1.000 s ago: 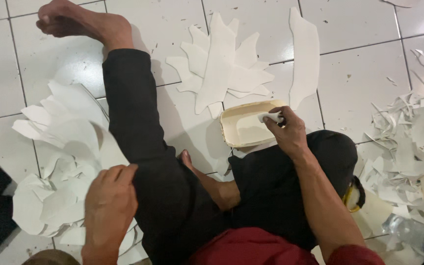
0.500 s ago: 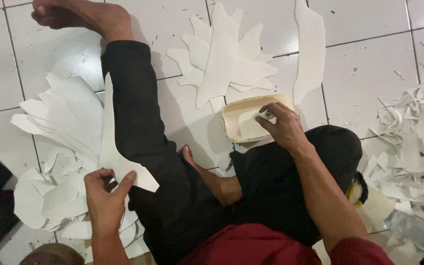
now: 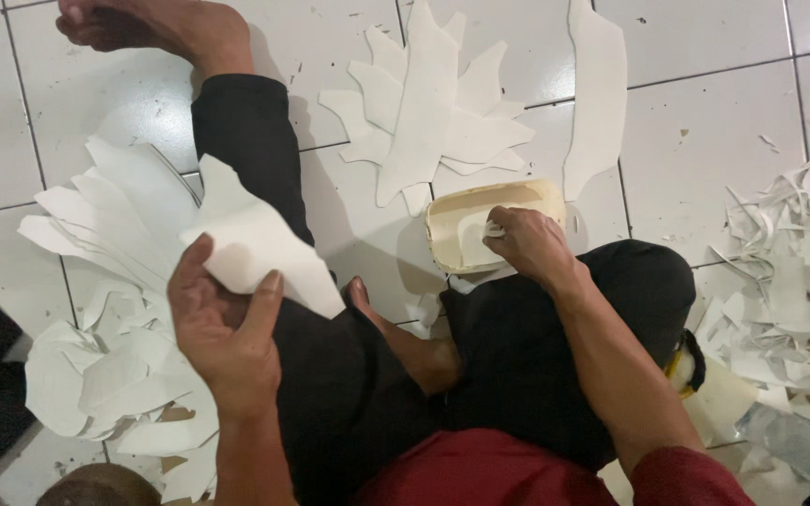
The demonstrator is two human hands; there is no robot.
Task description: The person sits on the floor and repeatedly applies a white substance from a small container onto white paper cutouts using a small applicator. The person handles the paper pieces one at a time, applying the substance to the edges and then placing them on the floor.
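I sit on a white tiled floor with legs in black trousers. My left hand point(image 3: 227, 337) holds a white cut-out sheet point(image 3: 260, 239) raised above my left thigh. My right hand point(image 3: 529, 245) reaches into a shallow cream tray point(image 3: 457, 217) on the floor by my right knee, its fingertips pinched on a small white thing inside the tray; what that thing is I cannot make out.
A fan of white cut-out pieces point(image 3: 110, 215) lies at the left, with curled white pieces point(image 3: 105, 384) below it. Another stack of cut shapes point(image 3: 428, 122) and a long strip point(image 3: 597, 94) lie ahead. White offcuts point(image 3: 789, 272) are heaped at the right. My bare foot point(image 3: 142, 23) is top left.
My left hand took a white sheet from the left pile and lifted it up over my thigh. My right hand stayed in the cream tray.
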